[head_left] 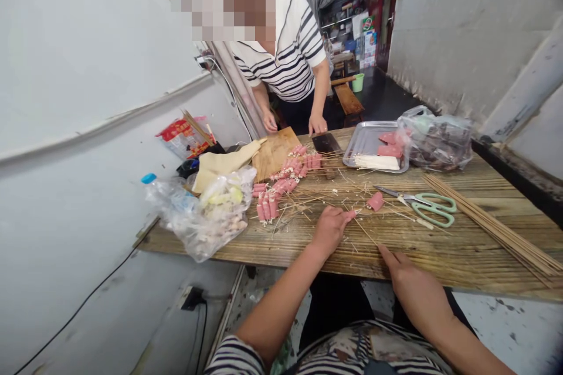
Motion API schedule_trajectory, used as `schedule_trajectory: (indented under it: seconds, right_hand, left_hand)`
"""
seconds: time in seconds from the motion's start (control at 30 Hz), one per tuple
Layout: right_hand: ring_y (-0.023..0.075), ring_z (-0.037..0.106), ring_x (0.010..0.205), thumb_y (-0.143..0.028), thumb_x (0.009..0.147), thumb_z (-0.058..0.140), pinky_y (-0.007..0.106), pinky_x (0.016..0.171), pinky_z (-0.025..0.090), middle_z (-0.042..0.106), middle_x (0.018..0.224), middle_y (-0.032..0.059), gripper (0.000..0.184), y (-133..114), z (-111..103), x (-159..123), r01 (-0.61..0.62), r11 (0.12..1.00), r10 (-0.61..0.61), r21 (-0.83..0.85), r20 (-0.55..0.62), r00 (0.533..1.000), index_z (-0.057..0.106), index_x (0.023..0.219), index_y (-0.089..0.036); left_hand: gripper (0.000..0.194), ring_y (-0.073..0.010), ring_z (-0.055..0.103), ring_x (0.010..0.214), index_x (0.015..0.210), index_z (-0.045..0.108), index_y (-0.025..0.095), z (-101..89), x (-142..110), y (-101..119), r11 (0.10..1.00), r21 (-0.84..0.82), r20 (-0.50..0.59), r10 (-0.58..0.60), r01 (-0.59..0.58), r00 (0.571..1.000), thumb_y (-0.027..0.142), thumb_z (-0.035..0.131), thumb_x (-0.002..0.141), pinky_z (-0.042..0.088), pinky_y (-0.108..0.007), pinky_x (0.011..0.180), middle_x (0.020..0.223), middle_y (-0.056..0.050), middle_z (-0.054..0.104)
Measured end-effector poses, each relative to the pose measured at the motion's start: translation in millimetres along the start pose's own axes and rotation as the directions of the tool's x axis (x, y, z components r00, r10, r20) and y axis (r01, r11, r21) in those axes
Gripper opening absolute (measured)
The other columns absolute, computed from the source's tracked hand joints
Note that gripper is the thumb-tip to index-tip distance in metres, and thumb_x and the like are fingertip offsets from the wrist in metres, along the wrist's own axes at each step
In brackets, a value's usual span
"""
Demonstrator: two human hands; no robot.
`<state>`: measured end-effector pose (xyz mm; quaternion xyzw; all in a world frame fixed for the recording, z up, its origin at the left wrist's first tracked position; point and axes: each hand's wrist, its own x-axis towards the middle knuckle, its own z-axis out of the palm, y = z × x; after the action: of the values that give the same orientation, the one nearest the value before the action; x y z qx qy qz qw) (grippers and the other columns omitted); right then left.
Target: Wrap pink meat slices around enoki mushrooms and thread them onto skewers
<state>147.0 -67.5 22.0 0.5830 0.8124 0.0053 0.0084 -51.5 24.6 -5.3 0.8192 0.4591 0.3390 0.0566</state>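
Note:
My left hand [329, 227] rests on the wooden table [440, 252], fingers curled and pinched on a small pink sausage piece at its tip. My right hand [407, 272] lies near the table's front edge, fingers together around the low end of a thin bamboo skewer [364, 231] that runs up towards the left hand. Another pink sausage chunk [375, 201] lies just beyond, with green-handled scissors [428, 206] to its right. Rows of skewered sausage pieces [281, 184] stretch to the left of my hands.
Across the table a person in a striped shirt [288, 53] has both hands down by a cleaver [326, 143] and a cutting board [273, 152]. A metal tray [365, 142], a filled plastic bag [437, 139], a bundle of skewers [492, 225] and another bag [206, 214] sit around.

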Motion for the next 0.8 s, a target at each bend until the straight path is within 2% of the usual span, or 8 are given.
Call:
schedule_trajectory:
  seconds: [0.13, 0.3, 0.4, 0.67, 0.8]
  right_hand:
    - [0.0175, 0.069, 0.07, 0.001, 0.085, 0.04, 0.026, 0.058, 0.052, 0.07, 0.103, 0.009, 0.052, -1.5, -9.3, 6.7, -0.014, 1.0, 0.015, -0.02, 0.01, 1.0, 0.055, 0.132, -0.016]
    - [0.0213, 0.067, 0.09, 0.002, 0.084, 0.04, 0.031, 0.077, 0.054, 0.07, 0.104, 0.0111, 0.047, 6.2, -9.1, 8.0, 0.01, 1.0, -0.01, 0.012, -0.061, 0.998, 0.06, 0.125, -0.012]
    - [0.0215, 0.066, 0.093, 0.003, 0.084, 0.041, 0.033, 0.082, 0.053, 0.07, 0.103, 0.0111, 0.046, 11.1, -7.3, 6.5, 0.019, 0.999, -0.015, 0.04, -0.093, 0.996, 0.061, 0.123, -0.012]
    - [0.0209, 0.067, 0.085, -0.001, 0.085, 0.043, 0.029, 0.07, 0.051, 0.068, 0.097, 0.0103, 0.039, 22.3, 3.5, -0.8, 0.015, 0.996, -0.003, 0.083, -0.134, 0.991, 0.065, 0.115, -0.015]
    - [0.0204, 0.068, 0.081, -0.006, 0.089, 0.041, 0.029, 0.07, 0.051, 0.069, 0.091, 0.0082, 0.031, 30.0, 5.9, 0.1, 0.024, 0.987, -0.008, 0.162, -0.097, 0.995, 0.067, 0.103, -0.016]
  left_hand:
    - [0.032, -0.0139, 0.055, 0.07, 0.103, 0.072, 0.017, -0.1, -0.1, 1.3, 1.0, 0.016, -0.002, 0.002, -0.002, 1.0, 0.031, 0.043, 0.099, 0.043, -0.027, 0.073, 0.072, -0.004, 0.065]
    - [0.026, -0.0148, 0.057, 0.073, 0.101, 0.072, 0.018, 0.9, -1.1, 2.0, 0.998, 0.061, -0.018, -0.002, 0.003, 1.0, 0.03, 0.049, 0.096, 0.044, -0.028, 0.073, 0.077, -0.004, 0.067]
    - [0.023, -0.0153, 0.057, 0.073, 0.098, 0.072, 0.017, 1.7, -1.4, 2.1, 0.997, 0.08, -0.029, -0.008, 0.01, 1.0, 0.028, 0.052, 0.095, 0.045, -0.027, 0.072, 0.078, -0.004, 0.068]
    - [0.02, -0.0158, 0.061, 0.075, 0.092, 0.073, 0.017, 3.3, -0.5, 2.4, 0.997, 0.064, -0.041, -0.036, 0.038, 0.999, 0.028, 0.055, 0.093, 0.046, -0.029, 0.074, 0.079, -0.005, 0.07]
    - [0.018, -0.0165, 0.061, 0.076, 0.095, 0.072, 0.017, 4.2, 0.8, 1.9, 0.995, 0.078, -0.026, -0.055, 0.057, 0.998, 0.026, 0.057, 0.092, 0.046, -0.029, 0.075, 0.082, -0.005, 0.072]
